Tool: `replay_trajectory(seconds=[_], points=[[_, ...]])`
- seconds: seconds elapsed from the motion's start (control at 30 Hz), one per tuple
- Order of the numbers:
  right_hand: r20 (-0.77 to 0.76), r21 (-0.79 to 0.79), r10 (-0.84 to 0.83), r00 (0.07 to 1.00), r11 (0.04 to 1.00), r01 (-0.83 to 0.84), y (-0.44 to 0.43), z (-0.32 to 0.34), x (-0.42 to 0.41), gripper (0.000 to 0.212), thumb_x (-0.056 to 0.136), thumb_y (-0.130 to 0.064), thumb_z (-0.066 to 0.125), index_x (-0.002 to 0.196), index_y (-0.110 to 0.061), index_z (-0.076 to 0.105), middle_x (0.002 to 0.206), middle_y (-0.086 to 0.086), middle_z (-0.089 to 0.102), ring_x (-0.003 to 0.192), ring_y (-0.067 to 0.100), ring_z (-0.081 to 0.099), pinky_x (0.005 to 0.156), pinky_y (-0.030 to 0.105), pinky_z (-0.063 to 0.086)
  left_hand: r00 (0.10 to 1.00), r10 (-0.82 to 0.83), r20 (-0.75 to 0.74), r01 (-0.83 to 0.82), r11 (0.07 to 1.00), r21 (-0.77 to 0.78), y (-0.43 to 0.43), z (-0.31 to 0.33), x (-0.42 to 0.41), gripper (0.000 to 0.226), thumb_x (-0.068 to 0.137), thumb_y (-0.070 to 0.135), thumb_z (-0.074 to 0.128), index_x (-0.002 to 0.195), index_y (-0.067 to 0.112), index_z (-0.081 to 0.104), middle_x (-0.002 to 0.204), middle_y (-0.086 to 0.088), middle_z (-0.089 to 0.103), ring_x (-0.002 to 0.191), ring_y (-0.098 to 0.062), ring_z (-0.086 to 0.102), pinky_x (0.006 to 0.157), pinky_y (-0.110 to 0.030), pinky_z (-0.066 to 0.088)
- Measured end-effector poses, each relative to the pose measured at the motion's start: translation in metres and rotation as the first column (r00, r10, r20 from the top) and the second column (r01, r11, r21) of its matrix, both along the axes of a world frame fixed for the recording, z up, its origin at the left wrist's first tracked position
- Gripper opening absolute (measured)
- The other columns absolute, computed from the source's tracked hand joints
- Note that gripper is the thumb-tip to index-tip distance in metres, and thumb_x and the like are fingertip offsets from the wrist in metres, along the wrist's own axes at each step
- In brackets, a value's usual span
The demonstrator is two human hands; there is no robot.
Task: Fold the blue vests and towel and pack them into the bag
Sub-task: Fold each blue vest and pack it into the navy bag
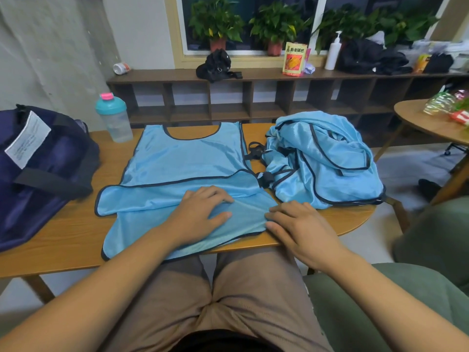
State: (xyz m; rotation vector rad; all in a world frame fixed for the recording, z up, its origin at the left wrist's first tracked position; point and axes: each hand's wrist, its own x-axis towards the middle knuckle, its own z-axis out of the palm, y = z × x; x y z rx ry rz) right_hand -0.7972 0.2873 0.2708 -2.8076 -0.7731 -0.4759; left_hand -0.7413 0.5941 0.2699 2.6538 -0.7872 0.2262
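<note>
Left hand (pixel 203 214) flat on the blue vest (pixel 182 153), right hand (pixel 302 224) flat at its hem. Looks light, floppy and slippery, so I'd pinch the corners.

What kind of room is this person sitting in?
Probably an office or club common room rather than a home: a long cubby shelf, a row of potted plants behind it, and a second round table.

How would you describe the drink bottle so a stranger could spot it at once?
Start at the wooden table and follow its far edge to the gap between the dark blue bag and the flat blue vest. The bottle stands upright there. It is the only clear plastic thing on the table, with a teal lid and a pink cap.
</note>
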Motion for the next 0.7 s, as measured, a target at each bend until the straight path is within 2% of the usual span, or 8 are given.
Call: replay_trajectory(seconds=[0.1, 0.27, 0.4, 0.53, 0.6, 0.7], points=[[0.017, -0.029, 0.002, 1.0, 1.0, -0.001, -0.002, 0.003, -0.002, 0.05, 0.113, -0.059, 0.031, 0.126, -0.029, 0.069, 0.125, -0.012, 0.063, 0.11, 0.017, 0.059, 0.087, 0.034, 0.04, 1.0, 0.004, -0.005, -0.004, 1.0, -0.003, 0.0, 0.0, 0.0, 0.035, 0.104, 0.059, 0.051, 0.136, 0.045, 0.054, 0.139, 0.027, 0.047, 0.136, -0.002, 0.04, 0.111, -0.041, 0.031], [0.073, 0.022, 0.121, 0.99, 0.992, -0.123, 0.013, 0.004, -0.014, 0.035, 0.111, -0.051, 0.048, 0.125, -0.027, 0.069, 0.132, -0.002, 0.058, 0.113, 0.021, 0.056, 0.09, 0.039, 0.042, 1.0, 0.01, 0.003, -0.01, 1.0, 0.006, -0.001, 0.0, 0.001, 0.036, 0.103, 0.06, 0.049, 0.136, 0.046, 0.053, 0.139, 0.027, 0.048, 0.135, -0.002, 0.04, 0.111, -0.043, 0.033], [0.123, 0.046, 0.215, 0.969, 0.974, -0.222, 0.016, -0.002, -0.021, 0.029, 0.109, -0.046, 0.056, 0.117, -0.023, 0.072, 0.12, -0.002, 0.06, 0.103, 0.022, 0.058, 0.084, 0.043, 0.045, 1.0, 0.006, 0.009, -0.006, 1.0, 0.028, -0.001, -0.001, 0.0, 0.039, 0.104, 0.06, 0.048, 0.14, 0.045, 0.052, 0.144, 0.026, 0.046, 0.139, -0.004, 0.039, 0.111, -0.04, 0.031], [0.121, 0.034, 0.251, 0.96, 0.966, -0.257, 0.014, -0.003, -0.031, 0.03, 0.107, -0.049, 0.059, 0.119, -0.025, 0.072, 0.114, -0.007, 0.061, 0.1, 0.018, 0.057, 0.083, 0.039, 0.043, 0.999, 0.031, 0.024, -0.033, 0.997, 0.073, -0.002, -0.002, -0.008, 0.049, 0.105, 0.061, 0.046, 0.149, 0.042, 0.049, 0.157, 0.02, 0.043, 0.146, -0.007, 0.035, 0.116, -0.039, 0.027], [0.09, 0.09, 0.238, 0.967, 0.965, -0.246, 0.015, -0.001, -0.029, 0.031, 0.107, -0.05, 0.059, 0.12, -0.026, 0.072, 0.116, -0.009, 0.06, 0.102, 0.017, 0.057, 0.085, 0.039, 0.043, 1.0, 0.003, 0.017, -0.003, 1.0, 0.031, -0.001, -0.001, -0.01, 0.047, 0.104, 0.059, 0.049, 0.147, 0.041, 0.054, 0.153, 0.02, 0.049, 0.143, -0.007, 0.04, 0.115, -0.039, 0.031], [0.102, 0.225, 0.152, 0.983, 0.959, -0.172, 0.022, 0.011, -0.013, 0.03, 0.109, -0.043, 0.057, 0.124, -0.021, 0.071, 0.116, -0.007, 0.061, 0.105, 0.019, 0.059, 0.089, 0.04, 0.046, 1.0, -0.014, 0.025, 0.017, 0.992, -0.124, 0.009, 0.007, -0.005, 0.033, 0.102, 0.05, 0.059, 0.132, 0.037, 0.064, 0.131, 0.02, 0.06, 0.128, -0.005, 0.052, 0.11, -0.038, 0.041]])
